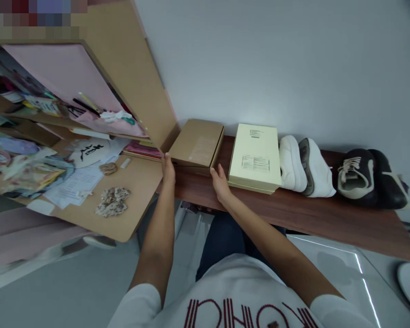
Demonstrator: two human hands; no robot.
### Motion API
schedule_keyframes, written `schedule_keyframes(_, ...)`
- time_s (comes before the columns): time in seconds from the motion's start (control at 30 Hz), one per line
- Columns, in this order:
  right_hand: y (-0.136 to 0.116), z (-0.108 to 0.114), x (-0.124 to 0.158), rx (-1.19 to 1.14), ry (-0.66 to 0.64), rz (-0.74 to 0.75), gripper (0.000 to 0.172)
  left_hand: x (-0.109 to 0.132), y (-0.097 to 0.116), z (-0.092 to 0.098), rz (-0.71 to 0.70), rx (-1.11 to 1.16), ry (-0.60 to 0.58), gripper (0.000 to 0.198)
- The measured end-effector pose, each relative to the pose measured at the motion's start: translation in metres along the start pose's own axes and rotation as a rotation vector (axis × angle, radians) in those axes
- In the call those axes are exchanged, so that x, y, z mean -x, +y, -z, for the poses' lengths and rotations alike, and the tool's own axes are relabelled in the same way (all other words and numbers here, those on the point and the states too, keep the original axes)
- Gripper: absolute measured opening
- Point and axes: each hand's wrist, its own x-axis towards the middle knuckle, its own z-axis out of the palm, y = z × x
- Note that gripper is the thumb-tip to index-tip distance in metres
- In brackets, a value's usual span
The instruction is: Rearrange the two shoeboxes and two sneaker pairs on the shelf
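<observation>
A closed brown cardboard box (198, 143) lies on the dark wooden shelf (259, 205), against the wall. My left hand (168, 169) is at the box's front left corner, fingers pointing up along its side. Near the front right corner, my right hand (220, 182) touches or nearly touches the box with its fingertips, thumb and fingers apart. Both hands look open, with the box between them. Just right of it lies a pale yellow box (255, 155) with printed labels on its lid.
White shoes (319, 168) and black shoes (357, 177) stand farther right on the shelf. At the left is a desk (136, 191) with papers, a patterned scrunchie (112, 202) and plastic bags. Its tall side panel (130, 59) rises beside the brown box.
</observation>
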Motion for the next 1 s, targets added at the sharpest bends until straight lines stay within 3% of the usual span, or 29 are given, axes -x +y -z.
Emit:
schedule_keyframes(0.1, -0.006, -0.004, -0.006, 0.034, -0.052, 0.011, 0.078, -0.006, -0.008, 0.0, 0.14, 0.057, -0.06, 0.06)
schedule_keyframes(0.2, -0.005, -0.004, -0.007, 0.034, -0.081, 0.035, 0.079, -0.003, -0.012, -0.001, 0.187, 0.061, -0.07, 0.056)
schedule_keyframes(0.63, -0.002, 0.004, 0.004, 0.039, -0.076, 0.084, 0.086, 0.018, -0.004, 0.002, 0.199, 0.004, 0.004, 0.036)
schedule_keyframes(1.0, -0.001, -0.003, 0.006, -0.048, -0.012, 0.013, 0.087, 0.013, -0.013, -0.001, 0.14, 0.039, -0.074, 0.049)
